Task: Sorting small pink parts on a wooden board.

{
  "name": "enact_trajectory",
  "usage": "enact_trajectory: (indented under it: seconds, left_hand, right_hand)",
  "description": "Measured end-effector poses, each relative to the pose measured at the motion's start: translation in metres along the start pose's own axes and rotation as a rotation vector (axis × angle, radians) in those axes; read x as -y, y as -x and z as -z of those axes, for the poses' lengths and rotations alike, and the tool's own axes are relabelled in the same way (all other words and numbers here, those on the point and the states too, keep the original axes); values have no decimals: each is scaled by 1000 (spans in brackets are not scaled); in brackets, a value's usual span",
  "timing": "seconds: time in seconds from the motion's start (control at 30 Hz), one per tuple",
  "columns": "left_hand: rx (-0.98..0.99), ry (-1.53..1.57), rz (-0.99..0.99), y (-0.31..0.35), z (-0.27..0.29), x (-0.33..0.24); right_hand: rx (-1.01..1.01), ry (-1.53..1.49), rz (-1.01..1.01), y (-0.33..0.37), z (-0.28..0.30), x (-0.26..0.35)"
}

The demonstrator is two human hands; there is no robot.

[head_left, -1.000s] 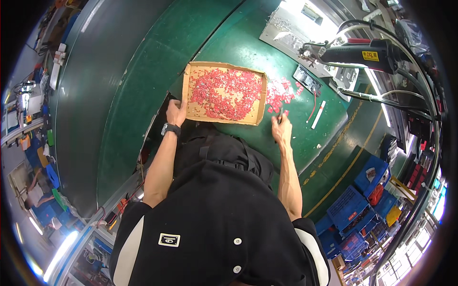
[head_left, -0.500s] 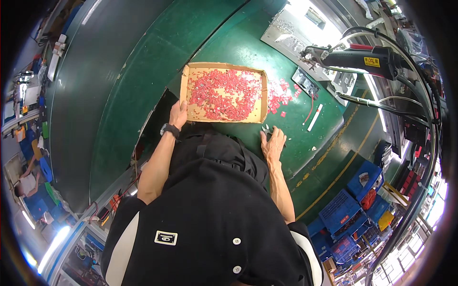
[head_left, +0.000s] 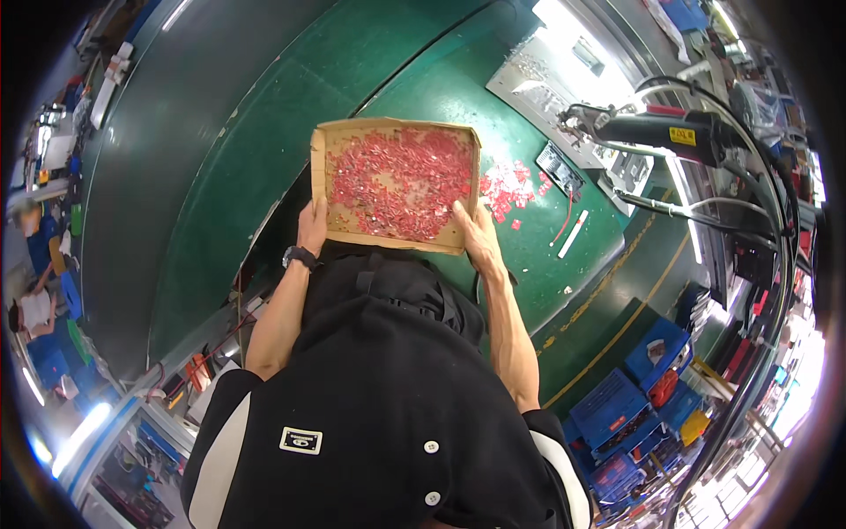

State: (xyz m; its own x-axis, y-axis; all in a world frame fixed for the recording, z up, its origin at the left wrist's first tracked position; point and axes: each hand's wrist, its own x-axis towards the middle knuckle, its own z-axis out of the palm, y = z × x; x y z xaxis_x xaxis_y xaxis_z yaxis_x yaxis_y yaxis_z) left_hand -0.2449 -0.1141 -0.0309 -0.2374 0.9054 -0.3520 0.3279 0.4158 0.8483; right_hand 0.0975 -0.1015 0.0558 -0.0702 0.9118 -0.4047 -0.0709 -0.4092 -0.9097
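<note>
Between my hands is a shallow open cardboard box (head_left: 467, 231), its floor strewn with many small red pieces (head_left: 404, 159). My left hand (head_left: 312, 227) is closed on the left side of the box near its near corner. Across from it, my right hand (head_left: 479, 236) grips the right wall, thumb over the rim. Dark slim shapes show beside my right wrist; I cannot tell what they are. More red pieces (head_left: 507, 187) lie loose on the green tabletop (head_left: 538, 264), just right of the box.
Right of the loose pieces lie a small dark device (head_left: 559, 167) with a red lead and a white strip (head_left: 573, 234). A black-handled tool (head_left: 661, 130) on an arm with cables juts in at the right. Blue crates (head_left: 608, 406) stand beyond the table.
My right hand has left the tabletop, where metal tips showed by its fingers, and taken the box's right side. The box has shifted left and toward me, and tilted slightly.
</note>
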Motion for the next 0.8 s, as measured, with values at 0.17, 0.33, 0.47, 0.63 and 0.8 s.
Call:
enact_trajectory:
  seconds: [0.17, 0.33, 0.47, 0.63, 0.8]
  left_hand:
    - [-46, 196, 48, -8, 0, -21]
    - [-117, 168, -31, -11, -11, -33]
    - [-79, 85, -3, -8, -14, -42]
    - [-59, 109, 0, -6, -17, -47]
    - [-48, 137, -56, -3, -23, -53]
  right_hand:
    - [-21, -139, -12, -7, 4, 8]
    - [-47, -167, -22, -9, 17, -5]
    - [-75, -177, -13, -4, 26, -11]
    - [-112, -210, -52, 10, 27, -22]
    - [-133, -265, -47, 22, 27, -26]
